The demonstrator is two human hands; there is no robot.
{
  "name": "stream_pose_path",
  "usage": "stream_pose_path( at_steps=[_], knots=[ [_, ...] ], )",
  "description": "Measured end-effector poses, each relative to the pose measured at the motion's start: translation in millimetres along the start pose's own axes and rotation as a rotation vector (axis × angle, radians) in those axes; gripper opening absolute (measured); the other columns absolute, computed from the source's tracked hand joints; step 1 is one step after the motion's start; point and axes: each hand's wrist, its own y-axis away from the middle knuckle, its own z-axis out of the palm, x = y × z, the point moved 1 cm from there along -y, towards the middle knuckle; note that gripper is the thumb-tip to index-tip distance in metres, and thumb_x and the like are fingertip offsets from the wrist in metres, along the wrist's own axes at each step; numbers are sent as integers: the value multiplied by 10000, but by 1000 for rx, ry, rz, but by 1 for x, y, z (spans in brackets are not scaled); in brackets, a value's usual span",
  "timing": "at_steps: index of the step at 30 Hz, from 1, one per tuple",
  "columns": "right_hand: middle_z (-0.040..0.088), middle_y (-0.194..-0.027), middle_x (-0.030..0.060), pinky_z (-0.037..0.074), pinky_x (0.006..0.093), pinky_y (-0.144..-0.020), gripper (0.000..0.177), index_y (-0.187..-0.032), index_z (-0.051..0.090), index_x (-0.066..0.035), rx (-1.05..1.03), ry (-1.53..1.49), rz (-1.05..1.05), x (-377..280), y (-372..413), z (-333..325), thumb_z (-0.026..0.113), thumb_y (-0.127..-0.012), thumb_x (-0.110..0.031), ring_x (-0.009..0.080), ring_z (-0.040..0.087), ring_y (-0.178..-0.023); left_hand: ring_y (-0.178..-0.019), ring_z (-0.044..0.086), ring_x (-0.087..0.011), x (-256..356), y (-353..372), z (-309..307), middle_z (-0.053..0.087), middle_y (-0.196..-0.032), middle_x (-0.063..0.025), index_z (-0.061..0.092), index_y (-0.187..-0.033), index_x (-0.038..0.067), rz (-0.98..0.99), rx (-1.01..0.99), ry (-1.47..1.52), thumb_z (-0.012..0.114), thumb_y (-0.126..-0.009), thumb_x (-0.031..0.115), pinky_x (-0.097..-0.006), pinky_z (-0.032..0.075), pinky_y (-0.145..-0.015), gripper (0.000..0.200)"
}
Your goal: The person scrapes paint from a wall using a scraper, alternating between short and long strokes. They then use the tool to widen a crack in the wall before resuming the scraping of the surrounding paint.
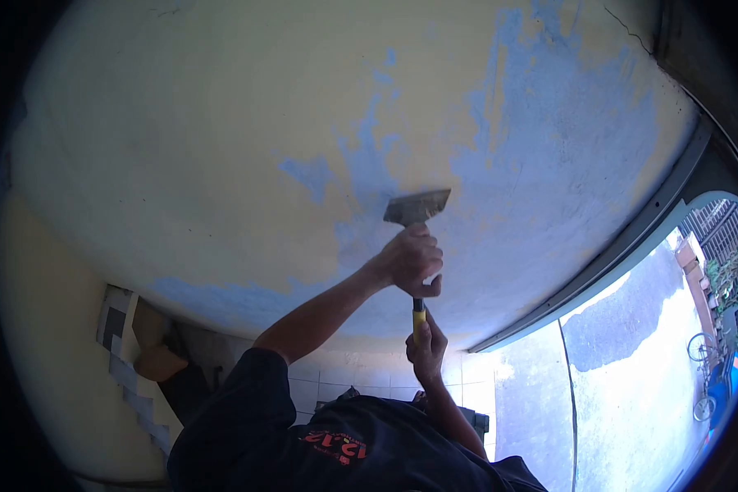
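Observation:
A wide-bladed scraper (pixel 419 206) lies with its metal blade against the wall surface, where pale yellow paint meets exposed blue-grey patches. My left hand (pixel 413 261) is closed around the scraper's upper shaft, just below the blade. Lower down, my right hand (pixel 427 351) grips the yellow and black handle (pixel 419 318). Both arms reach up from a dark shirt with red print (pixel 336 447). Flaked paint edges (pixel 369 156) surround the blade. Part of the handle is hidden by my fingers.
The painted wall (pixel 221 148) fills most of the view. Grey-edged steps (pixel 127 373) are at lower left. A dark frame (pixel 590 279) borders a bright opening on the right, with a bicycle (pixel 702 377) and plants beyond. White tiles (pixel 369 373) show behind my shoulders.

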Motion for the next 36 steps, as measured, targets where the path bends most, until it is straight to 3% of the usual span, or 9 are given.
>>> stream_pose_path(
  at_steps=[3,10,13,22,30,33,36],
  knots=[
    [425,-569,-39,326,202,-418,613,-1442,434,33,-19,-13,-25,-15,5,-3,459,-1039,-429,37,401,-445,-545,488,-193,6,-12,-19,477,-528,-3,497,-504,142,20,90,-82,610,-667,321,-351,378,-660,267],
    [414,-541,-38,311,209,-400,637,-1438,419,58,-13,-19,27,-6,18,-10,442,-1040,-439,43,389,-410,-544,497,-189,12,4,11,477,-526,-1,496,-502,147,-13,26,15,609,-674,320,-348,378,-664,269],
    [414,-540,-36,313,215,-396,643,-1439,419,53,-2,5,80,4,10,-9,444,-1037,-449,46,392,-409,-537,471,-187,7,6,17,448,-531,11,463,-497,150,-42,54,8,607,-620,297,-339,373,-653,240],
    [452,-579,-34,359,205,-436,604,-1451,435,13,-17,-74,105,1,14,-4,478,-1035,-423,45,431,-454,-525,489,-203,8,3,6,455,-513,-10,491,-499,150,0,-21,14,612,-640,312,-355,382,-646,246],
    [451,-613,-41,367,204,-461,618,-1450,443,10,-100,22,-98,-50,-29,-1,482,-1032,-443,31,429,-507,-548,467,-201,-20,-41,-51,437,-551,0,462,-517,163,40,155,-192,617,-602,290,-353,365,-619,217],
    [454,-610,-39,368,206,-460,602,-1450,440,14,-70,7,-101,-30,-9,-8,486,-1035,-419,32,432,-504,-543,483,-190,-2,-30,-34,453,-536,2,477,-509,160,37,100,-97,621,-646,311,-364,377,-648,250],
    [458,-598,-31,372,210,-453,573,-1454,437,9,-14,-15,47,-6,27,-22,485,-1040,-385,39,439,-488,-543,483,-189,26,-6,3,450,-527,2,488,-509,156,3,55,-50,618,-659,324,-357,377,-659,260]
  ],
)
